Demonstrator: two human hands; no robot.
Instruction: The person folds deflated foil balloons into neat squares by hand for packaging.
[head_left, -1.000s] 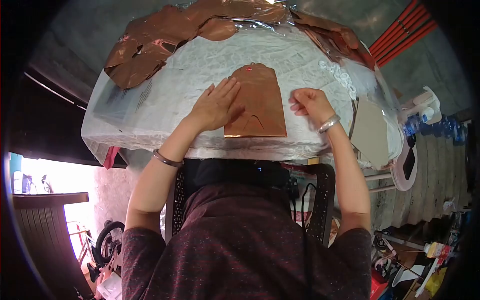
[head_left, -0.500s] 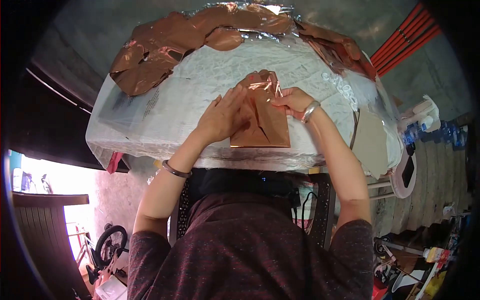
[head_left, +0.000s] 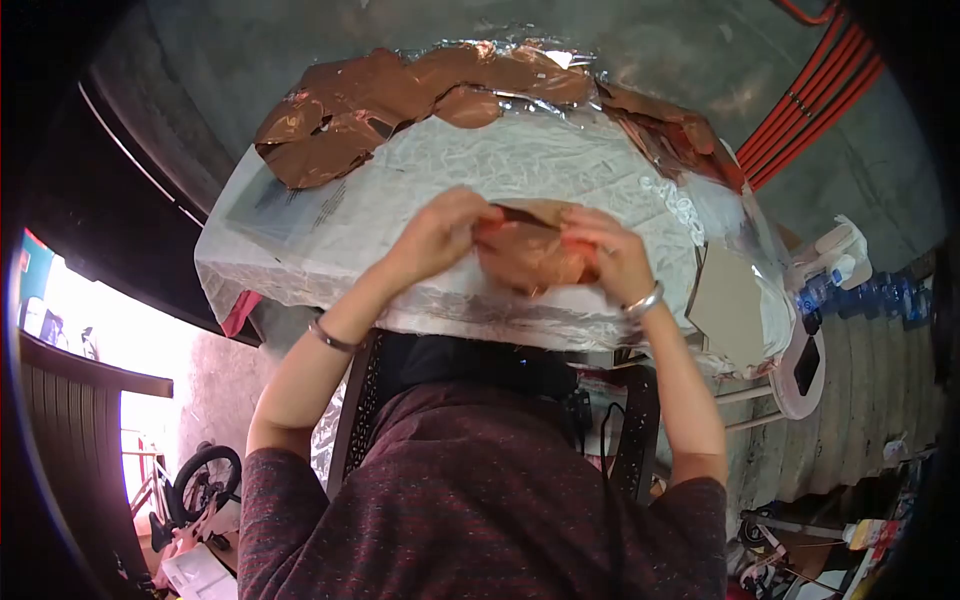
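A shiny copper-coloured foil bag (head_left: 530, 258) is held up between both hands near the front edge of the cloth-covered table (head_left: 420, 290), blurred by motion. My left hand (head_left: 447, 233) pinches its upper left corner, fingers closed. On the other side, my right hand (head_left: 612, 255) has its fingers closed on the upper right part. A darker gap shows along the bag's top edge. Behind it, more copper foil pieces (head_left: 340, 95) lie in an arc along the far edge of the table.
Small white rings (head_left: 678, 205) lie right of the hands, near a grey cardboard sheet (head_left: 730, 305). A clear plastic sheet (head_left: 285, 215) with print is at the left. Red poles (head_left: 815, 95) stand beyond the back right, and a white stool (head_left: 800, 385) is at the right.
The bag has been lifted off the table and its top edge now faces differently. My left hand has moved from lying flat on it to gripping its corner. The camera view has shifted slightly.
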